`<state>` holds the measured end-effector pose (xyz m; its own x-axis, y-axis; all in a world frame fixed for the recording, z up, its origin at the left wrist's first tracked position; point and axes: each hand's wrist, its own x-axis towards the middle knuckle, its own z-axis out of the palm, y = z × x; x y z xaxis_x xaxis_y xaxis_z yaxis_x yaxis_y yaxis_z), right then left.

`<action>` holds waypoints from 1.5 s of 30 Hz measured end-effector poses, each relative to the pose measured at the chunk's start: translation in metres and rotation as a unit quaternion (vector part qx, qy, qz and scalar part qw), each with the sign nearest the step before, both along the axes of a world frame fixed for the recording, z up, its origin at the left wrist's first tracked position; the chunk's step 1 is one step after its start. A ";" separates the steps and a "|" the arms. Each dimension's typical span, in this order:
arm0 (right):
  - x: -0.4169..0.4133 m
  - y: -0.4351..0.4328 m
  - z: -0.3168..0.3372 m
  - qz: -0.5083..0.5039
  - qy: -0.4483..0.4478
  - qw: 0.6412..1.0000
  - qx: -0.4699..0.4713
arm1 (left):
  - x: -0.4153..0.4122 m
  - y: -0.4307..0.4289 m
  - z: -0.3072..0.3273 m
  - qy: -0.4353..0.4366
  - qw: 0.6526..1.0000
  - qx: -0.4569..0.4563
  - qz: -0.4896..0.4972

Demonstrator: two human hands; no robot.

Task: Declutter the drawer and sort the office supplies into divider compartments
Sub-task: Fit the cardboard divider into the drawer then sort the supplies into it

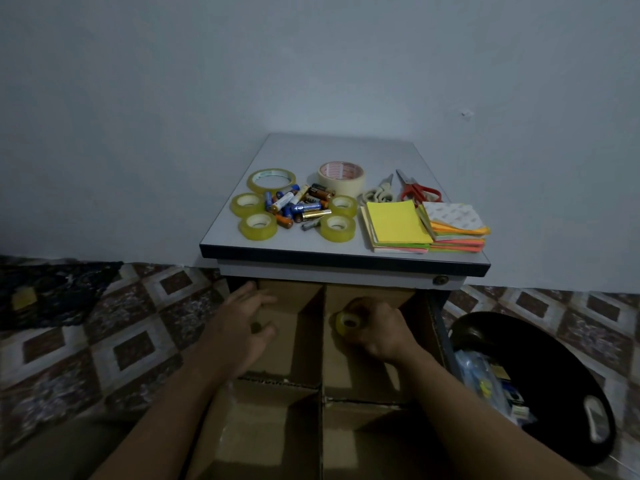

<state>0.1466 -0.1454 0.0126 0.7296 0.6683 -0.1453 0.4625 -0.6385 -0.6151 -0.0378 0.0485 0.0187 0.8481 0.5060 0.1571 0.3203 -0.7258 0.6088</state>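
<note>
- Dim room; plain pale wall behind, patterned tile floor left and right, detail lost in shadow at far left.
- Small cabinet top carries the unsorted supplies. Left group: one large clear tape ring and four small clear tape rolls around a heap of batteries; battery count not readable.
- Wide beige tape roll behind the heap. Two pairs of scissors to its right: pale-handled pair, red-handled pair.
- Sticky note stacks at front right: yellow-topped stack; second stack with printed backing sheet on top, just beside it.
- Open drawer below the top, lined with cardboard dividers making four compartments; the near two are cut off by the lower edge of the view.
- Right hand over far right compartment, fingers clamped around one small tape roll; whether the roll touches the compartment floor cannot be told.
- Left hand over far left compartment, fingers spread apart. A small dark spot shows by the palm; cannot identify it.
- Black bin on floor to the right; contents blurred, some blue and yellow items.
</note>
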 end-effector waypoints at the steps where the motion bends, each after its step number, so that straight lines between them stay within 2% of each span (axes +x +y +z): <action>1: 0.000 0.000 -0.003 0.004 -0.004 1.000 -0.005 | 0.000 0.000 0.000 -0.001 1.000 -0.008 0.001; 12: -0.006 0.005 -0.008 0.025 -0.069 0.996 -0.055 | -0.001 -0.004 -0.004 -0.008 1.000 0.019 -0.012; 19: -0.008 0.005 -0.002 0.039 -0.065 0.995 -0.072 | -0.002 -0.008 -0.002 -0.008 0.999 0.030 -0.013; 25: -0.015 -0.010 0.013 0.042 -0.057 0.997 -0.042 | -0.005 -0.010 0.008 -0.056 0.998 0.023 -0.011; 28: -0.025 -0.021 0.031 0.044 -0.078 0.996 -0.024 | -0.010 -0.015 0.025 -0.060 0.998 0.015 0.012; 37: -0.026 -0.013 0.144 0.071 -0.153 0.982 0.081 | -0.005 0.003 0.113 -0.160 0.986 0.010 0.043; 40: -0.009 0.006 0.176 0.058 -0.215 0.969 0.109 | 0.015 0.016 0.141 -0.149 0.985 0.023 0.078; 45: 0.016 0.047 0.193 0.071 -0.254 0.961 0.087 | 0.061 0.039 0.162 -0.082 0.991 0.064 0.085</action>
<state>0.1622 -0.0982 0.2060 0.5766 0.7477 0.3293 0.8060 -0.4548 -0.3788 0.0229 0.0873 0.1805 0.7095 0.6067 0.3586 0.3493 -0.7447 0.5687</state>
